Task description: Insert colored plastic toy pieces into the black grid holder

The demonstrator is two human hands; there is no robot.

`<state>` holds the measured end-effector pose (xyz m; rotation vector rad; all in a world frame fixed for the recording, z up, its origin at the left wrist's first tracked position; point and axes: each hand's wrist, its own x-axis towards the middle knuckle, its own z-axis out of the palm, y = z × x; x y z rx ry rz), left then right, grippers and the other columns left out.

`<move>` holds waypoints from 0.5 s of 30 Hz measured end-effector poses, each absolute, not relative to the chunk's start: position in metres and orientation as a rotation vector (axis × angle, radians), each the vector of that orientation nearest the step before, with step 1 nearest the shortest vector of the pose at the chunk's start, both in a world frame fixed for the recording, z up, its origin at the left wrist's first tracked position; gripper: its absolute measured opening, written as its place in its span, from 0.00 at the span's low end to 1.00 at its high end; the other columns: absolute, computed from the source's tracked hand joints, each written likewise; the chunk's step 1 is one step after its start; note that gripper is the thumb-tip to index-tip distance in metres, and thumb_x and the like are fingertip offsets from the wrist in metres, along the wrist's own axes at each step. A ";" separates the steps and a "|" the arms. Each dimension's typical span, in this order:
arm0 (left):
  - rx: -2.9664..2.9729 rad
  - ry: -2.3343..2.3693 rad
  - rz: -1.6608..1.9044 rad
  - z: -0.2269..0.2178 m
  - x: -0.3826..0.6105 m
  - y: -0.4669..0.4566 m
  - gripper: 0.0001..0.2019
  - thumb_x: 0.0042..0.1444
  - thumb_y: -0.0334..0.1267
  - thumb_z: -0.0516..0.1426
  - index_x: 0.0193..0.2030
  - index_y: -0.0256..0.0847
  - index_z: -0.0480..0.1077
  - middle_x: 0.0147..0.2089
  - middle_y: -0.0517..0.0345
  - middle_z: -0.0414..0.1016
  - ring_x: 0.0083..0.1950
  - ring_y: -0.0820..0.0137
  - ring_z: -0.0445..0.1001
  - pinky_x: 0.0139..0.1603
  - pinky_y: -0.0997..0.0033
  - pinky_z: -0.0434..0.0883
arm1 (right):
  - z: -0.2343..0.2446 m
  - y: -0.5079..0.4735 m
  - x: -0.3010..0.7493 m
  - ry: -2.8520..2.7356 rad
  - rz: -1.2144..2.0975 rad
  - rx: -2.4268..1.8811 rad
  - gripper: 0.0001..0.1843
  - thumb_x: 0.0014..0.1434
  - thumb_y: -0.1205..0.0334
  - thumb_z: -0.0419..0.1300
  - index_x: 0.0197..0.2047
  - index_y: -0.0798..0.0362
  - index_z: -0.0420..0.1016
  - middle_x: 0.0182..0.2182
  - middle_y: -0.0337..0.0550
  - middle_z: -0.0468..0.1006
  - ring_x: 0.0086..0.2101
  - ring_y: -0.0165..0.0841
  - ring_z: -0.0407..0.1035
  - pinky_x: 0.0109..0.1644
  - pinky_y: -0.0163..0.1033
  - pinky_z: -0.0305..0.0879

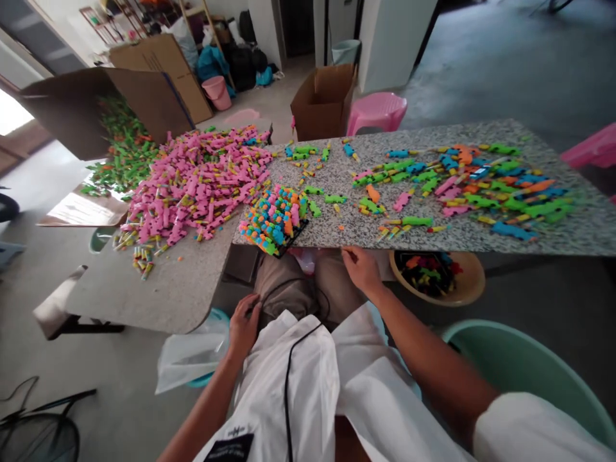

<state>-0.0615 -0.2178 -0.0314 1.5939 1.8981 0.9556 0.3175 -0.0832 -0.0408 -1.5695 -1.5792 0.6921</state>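
My left hand [244, 324] rests against my left thigh, its fingers loosely bent and nothing visible in them. At the front edge of the speckled stone table [332, 234] is my right hand [360, 269], fingers curled together; whatever they may hold is hidden. A black rack [291, 239] sits near the table's left front corner, densely filled with small pink, blue, orange and green plastic pieces [274, 218]. Just beyond my right hand lie a few loose green toy-like pieces with yellow ends [370, 205] and one pink piece [403, 201].
A large heap of pink pieces [192, 173] covers the left table, beside a cardboard box [149, 96] spilling green ones. Mixed-colour pieces [510, 186] are piled on the right. Below stand a tan basin [474, 279] and a green tub [524, 346]; a pink stool [378, 109] is behind.
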 end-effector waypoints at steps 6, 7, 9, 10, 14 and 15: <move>1.844 1.941 0.999 0.003 -0.049 -0.209 0.14 0.68 0.46 0.58 0.53 0.43 0.78 0.58 0.50 0.79 0.60 0.60 0.77 0.66 0.56 0.72 | -0.142 -0.139 0.379 -1.579 1.075 -2.206 0.18 0.69 0.60 0.54 0.50 0.55 0.84 0.49 0.55 0.85 0.51 0.44 0.78 0.54 0.43 0.69; 1.878 1.958 1.005 0.008 -0.045 -0.209 0.14 0.68 0.46 0.58 0.53 0.43 0.79 0.58 0.50 0.79 0.61 0.61 0.77 0.67 0.56 0.72 | -0.161 -0.149 0.382 -1.595 1.179 -2.256 0.16 0.69 0.61 0.55 0.48 0.55 0.85 0.48 0.56 0.85 0.50 0.44 0.78 0.54 0.41 0.69; 1.934 2.004 0.984 0.016 -0.037 -0.213 0.14 0.68 0.44 0.59 0.54 0.42 0.79 0.59 0.49 0.79 0.61 0.61 0.77 0.68 0.56 0.71 | -0.194 -0.166 0.383 -1.584 1.328 -2.296 0.14 0.67 0.62 0.58 0.45 0.55 0.86 0.47 0.54 0.86 0.50 0.43 0.78 0.53 0.39 0.68; 1.952 2.032 0.972 0.021 -0.034 -0.218 0.14 0.68 0.44 0.59 0.54 0.41 0.79 0.60 0.49 0.79 0.62 0.61 0.77 0.68 0.55 0.71 | -0.207 -0.170 0.382 -1.566 1.364 -2.304 0.13 0.67 0.63 0.60 0.45 0.54 0.86 0.47 0.53 0.86 0.51 0.42 0.78 0.53 0.37 0.68; 1.961 2.179 0.936 0.039 -0.033 -0.252 0.14 0.68 0.43 0.59 0.53 0.39 0.80 0.59 0.48 0.80 0.62 0.59 0.78 0.70 0.53 0.70 | -0.241 -0.158 0.374 -1.462 1.410 -2.368 0.14 0.68 0.63 0.59 0.49 0.58 0.85 0.50 0.56 0.84 0.54 0.42 0.76 0.55 0.37 0.66; 1.947 2.220 0.927 0.043 -0.034 -0.262 0.14 0.68 0.43 0.59 0.53 0.39 0.80 0.59 0.48 0.80 0.62 0.58 0.78 0.70 0.53 0.70 | -0.246 -0.148 0.373 -1.426 1.402 -2.388 0.15 0.70 0.62 0.58 0.50 0.60 0.84 0.50 0.59 0.84 0.54 0.43 0.76 0.55 0.39 0.67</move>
